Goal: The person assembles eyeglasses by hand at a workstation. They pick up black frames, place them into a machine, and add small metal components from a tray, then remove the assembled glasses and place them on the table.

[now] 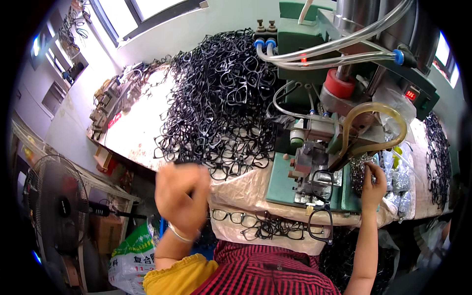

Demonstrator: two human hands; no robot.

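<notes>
My left hand [182, 196] is raised above the table's front edge, beside the large heap of black eyeglass frames [216, 93]. It looks curled, but motion blurs it, and whether anything is in it cannot be made out. To the right, the fingers of my right hand [373, 184] are pinched together next to a pile of tiny dark metal parts [360, 172]; whatever they hold is too small to name. Between my hands, one black eyeglass frame [322, 223] sits at the metal fixture [310, 167] of a green press, its lower part hanging over the front edge.
The press has a red collar [339, 83], clear air hoses [334, 46] and a yellowish looped tube [376, 108] near my right hand. More eyeglass frames [275, 228] lie along a front ledge. Plastic bags of small parts [400, 182] lie at right; a fan [59, 206] stands at left.
</notes>
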